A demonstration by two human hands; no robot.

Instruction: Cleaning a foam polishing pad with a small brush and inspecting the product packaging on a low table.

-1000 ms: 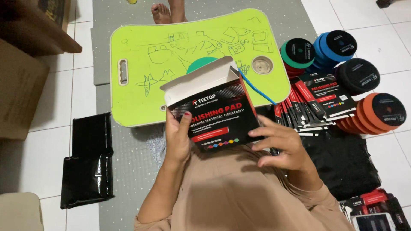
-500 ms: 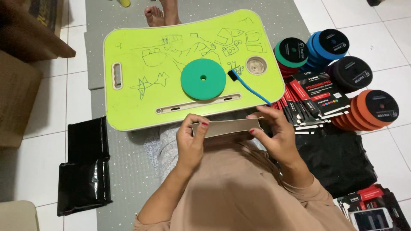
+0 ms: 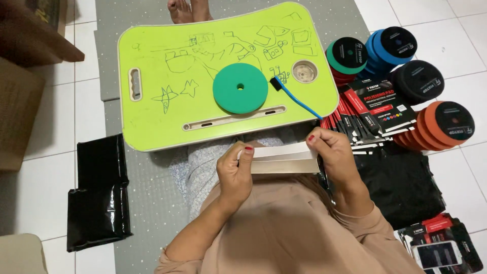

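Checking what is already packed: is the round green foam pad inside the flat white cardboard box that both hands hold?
No, the round green foam pad lies on the lime-green lap table, apart from the flat white cardboard box held between the left hand and right hand.

One head-worn camera looks steeply down from close above the lap — lime-green lap surface (image 3: 167, 101) ahead, tiled floor (image 3: 50, 167) at both sides, hands near the frame's centre.

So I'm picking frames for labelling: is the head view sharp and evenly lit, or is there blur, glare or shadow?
Head view: sharp throughout, even on the left hand, right hand and the flattened box they hold; soft even light, faint shadow under the green lap desk; mild sheen on the black plastic bags; the green foam pad shows no glare.
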